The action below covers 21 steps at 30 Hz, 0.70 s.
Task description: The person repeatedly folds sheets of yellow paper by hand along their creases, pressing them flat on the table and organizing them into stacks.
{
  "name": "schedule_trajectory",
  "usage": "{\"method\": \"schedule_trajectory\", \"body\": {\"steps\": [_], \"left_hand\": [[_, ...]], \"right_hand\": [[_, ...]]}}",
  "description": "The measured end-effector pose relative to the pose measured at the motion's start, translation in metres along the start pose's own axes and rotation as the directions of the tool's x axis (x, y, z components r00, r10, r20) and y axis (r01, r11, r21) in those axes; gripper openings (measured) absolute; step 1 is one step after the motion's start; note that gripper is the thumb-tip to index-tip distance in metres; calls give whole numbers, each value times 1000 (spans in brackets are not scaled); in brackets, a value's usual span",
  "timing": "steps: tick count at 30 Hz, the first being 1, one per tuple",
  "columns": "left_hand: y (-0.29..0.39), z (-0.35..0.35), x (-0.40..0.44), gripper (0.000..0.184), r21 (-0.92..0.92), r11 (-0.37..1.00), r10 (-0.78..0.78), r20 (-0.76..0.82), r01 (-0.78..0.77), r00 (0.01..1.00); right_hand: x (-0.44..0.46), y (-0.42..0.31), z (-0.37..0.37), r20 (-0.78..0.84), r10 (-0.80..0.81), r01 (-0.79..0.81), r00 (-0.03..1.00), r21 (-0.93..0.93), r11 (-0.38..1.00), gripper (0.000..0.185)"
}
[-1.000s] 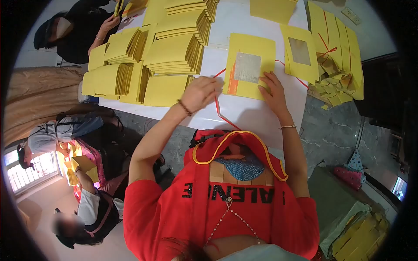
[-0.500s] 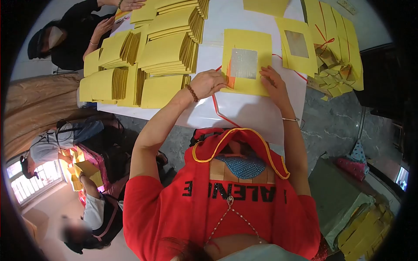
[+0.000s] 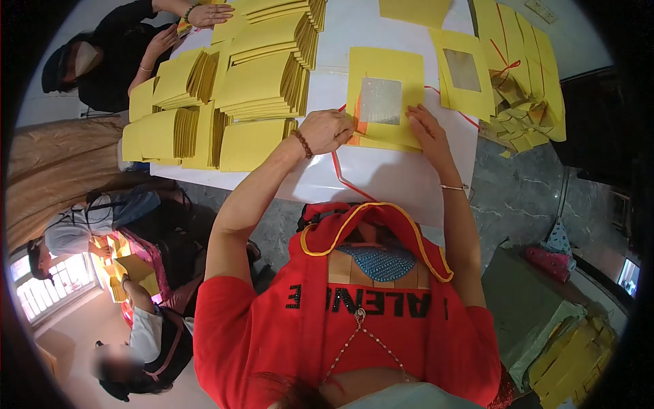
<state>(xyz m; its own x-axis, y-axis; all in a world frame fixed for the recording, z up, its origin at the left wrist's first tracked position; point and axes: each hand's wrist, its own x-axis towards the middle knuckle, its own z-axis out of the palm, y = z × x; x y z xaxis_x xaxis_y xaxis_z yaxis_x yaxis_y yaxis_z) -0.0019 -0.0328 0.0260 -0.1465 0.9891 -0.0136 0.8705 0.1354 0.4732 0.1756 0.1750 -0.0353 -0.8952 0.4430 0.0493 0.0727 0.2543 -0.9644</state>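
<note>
In front of me on the table lies a yellow paper sheet (image 3: 385,67) with a silver rectangle (image 3: 381,101) in its middle and an orange patch at its lower left. My left hand (image 3: 328,131) is closed at the sheet's lower left corner, pinching it; the fingertips are partly hidden. Along the lower right edge rests my right hand (image 3: 428,133), its fingers stretched out on the paper. The sheet's near edge looks slightly turned up between the hands. Close by on the right is a second yellow sheet (image 3: 470,102) with a similar silver rectangle.
Stacks of folded yellow paper (image 3: 266,85) fill the table's left side. A red ribbon (image 3: 349,183) runs over the white tabletop (image 3: 313,184). Tied yellow bundles (image 3: 528,68) stand at the right. One co-worker (image 3: 112,48) is across at the left; others handle yellow paper at lower left.
The near edge of the sheet has lifted a little between my hands, which have barely moved. At the upper left, a co-worker's hand has shifted to the right.
</note>
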Motion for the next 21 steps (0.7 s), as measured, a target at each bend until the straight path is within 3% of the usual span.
{"method": "schedule_trajectory", "body": {"steps": [4,6,7,9,10,12,15,21], "left_hand": [[-1,0,1,14,12,1000,-19,-33,19,999],[-5,0,0,12,-27,1000,-5,-78,3,997],[-8,-1,-1,13,-165,981,-108,-56,98,993],[-24,8,-2,14,-459,854,-266,18,244,964],[-28,12,-2,14,-458,855,-266,15,243,964],[-34,18,0,14,-665,680,-338,89,308,937],[-35,20,1,14,-692,648,-340,111,318,934],[-34,15,3,14,-724,621,-295,139,300,945]], "right_hand": [[0,0,-1,10,41,-41,999,6,999,29],[0,-1,-3,27,122,-125,992,185,975,34],[-1,3,-5,26,121,-123,992,185,975,34],[-4,13,-10,97,-66,42,993,234,971,40],[-4,11,-9,97,-68,44,993,233,971,40],[-6,8,-5,119,47,-80,992,293,953,47],[-5,7,-5,83,54,-66,995,150,986,46],[-2,18,-5,105,34,-48,994,140,989,44]]}}
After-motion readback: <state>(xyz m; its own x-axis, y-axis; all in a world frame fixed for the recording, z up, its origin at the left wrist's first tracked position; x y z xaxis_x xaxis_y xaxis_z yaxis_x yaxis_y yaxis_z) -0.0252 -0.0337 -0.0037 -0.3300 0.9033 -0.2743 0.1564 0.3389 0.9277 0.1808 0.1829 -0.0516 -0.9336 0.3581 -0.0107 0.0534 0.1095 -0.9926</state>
